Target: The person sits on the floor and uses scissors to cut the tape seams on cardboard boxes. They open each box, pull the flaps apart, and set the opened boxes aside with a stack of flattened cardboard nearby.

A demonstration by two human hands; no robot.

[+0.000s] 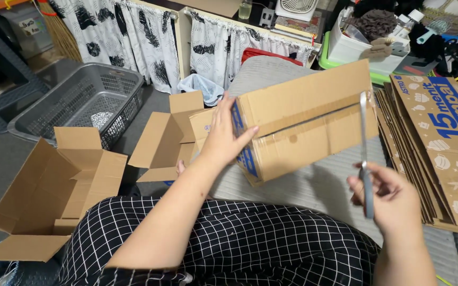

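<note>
Nearest, the right hand [393, 198] grips a pair of scissors [365, 153] by the grey handle, blades pointing up against the right end of a taped cardboard box [303, 124]. The left hand [223, 137] lies flat and spread on the box's left end. Beyond stand an open carton [54, 185] and a grey basket [80, 103].

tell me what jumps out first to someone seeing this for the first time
Dead centre, the left hand steadies a taped cardboard box on a grey cushion, while the right hand holds scissors upright, blade tip at the box's right end. A tall stack of flattened cartons fills the right side, and two open boxes, one at lower left and one beside a grey basket, lie on the floor.
</note>
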